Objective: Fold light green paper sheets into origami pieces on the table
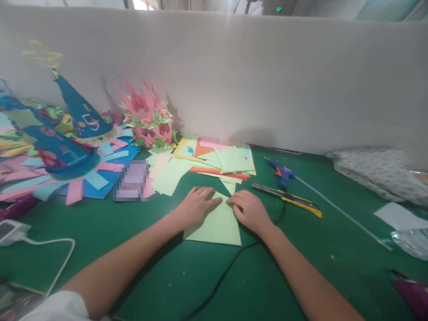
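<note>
A sheet of light green paper (217, 225) lies on the green table in front of me, its lower edge towards me. My left hand (199, 206) rests flat over its upper left part, fingers stretched out and thumb pointing to the right. At the upper right edge, my right hand (249, 209) has its fingers curled in, with the index fingertip on the paper and the thumb close by. Both hands' fingertips are near each other at the top of the sheet. A yellow utility knife (301, 204) lies just right of my right hand.
A blue glue gun (282, 173) with a long clear stick sits beyond the knife; its black cord passes under my right arm. Coloured paper sheets (234, 159) are piled ahead. Left are a pink paper crown (149, 118), blue cone hats (83, 109) and a phone (132, 180).
</note>
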`<state>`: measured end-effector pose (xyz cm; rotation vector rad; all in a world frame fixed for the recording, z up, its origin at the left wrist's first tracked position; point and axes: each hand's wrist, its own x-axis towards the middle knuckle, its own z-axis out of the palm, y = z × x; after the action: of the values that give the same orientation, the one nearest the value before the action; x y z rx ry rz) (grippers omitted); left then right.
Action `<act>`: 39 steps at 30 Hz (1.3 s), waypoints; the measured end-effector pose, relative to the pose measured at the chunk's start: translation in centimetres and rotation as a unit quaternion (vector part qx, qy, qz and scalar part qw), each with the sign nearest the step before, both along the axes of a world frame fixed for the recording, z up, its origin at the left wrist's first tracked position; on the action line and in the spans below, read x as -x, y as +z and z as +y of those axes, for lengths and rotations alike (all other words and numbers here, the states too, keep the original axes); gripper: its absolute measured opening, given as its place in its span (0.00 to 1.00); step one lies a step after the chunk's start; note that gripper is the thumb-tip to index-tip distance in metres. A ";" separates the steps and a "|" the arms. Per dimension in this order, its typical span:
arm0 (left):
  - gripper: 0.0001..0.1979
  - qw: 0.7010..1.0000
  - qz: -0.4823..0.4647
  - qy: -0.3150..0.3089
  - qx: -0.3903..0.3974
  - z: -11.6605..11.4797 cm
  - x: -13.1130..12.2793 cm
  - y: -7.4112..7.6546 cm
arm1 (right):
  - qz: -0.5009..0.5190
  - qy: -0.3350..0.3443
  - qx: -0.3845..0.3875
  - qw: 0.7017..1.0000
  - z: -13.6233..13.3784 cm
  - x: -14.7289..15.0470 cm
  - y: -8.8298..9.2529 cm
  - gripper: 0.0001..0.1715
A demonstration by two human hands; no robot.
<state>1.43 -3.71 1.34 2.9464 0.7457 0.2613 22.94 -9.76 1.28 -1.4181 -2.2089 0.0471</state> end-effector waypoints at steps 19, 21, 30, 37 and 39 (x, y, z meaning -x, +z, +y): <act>0.30 1.000 0.002 0.018 0.002 -0.4 -0.2 0.5 | -0.192 -0.053 0.076 0.977 0.9 2.0 -0.1 0.27; 0.30 1.000 -0.001 0.016 0.000 -0.3 -0.2 0.3 | -0.192 -0.054 0.072 0.977 0.9 2.0 0.0 0.27; 0.26 1.000 0.020 0.024 -0.007 -0.4 -0.2 0.6 | -0.114 -0.059 0.060 0.990 0.4 0.0 0.2 0.18; 0.27 1.000 0.018 0.020 -0.004 -0.4 0.0 0.6 | -0.075 -0.042 0.022 0.996 0.3 -1.4 0.0 0.15; 0.27 1.000 0.006 0.007 -0.002 -0.3 0.1 0.4 | -0.047 -0.046 0.019 0.998 0.3 -1.3 -0.2 0.14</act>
<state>1.34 -4.05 1.75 2.9508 0.7685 0.2467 24.19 -9.47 1.11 -1.5724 -2.2255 -0.0102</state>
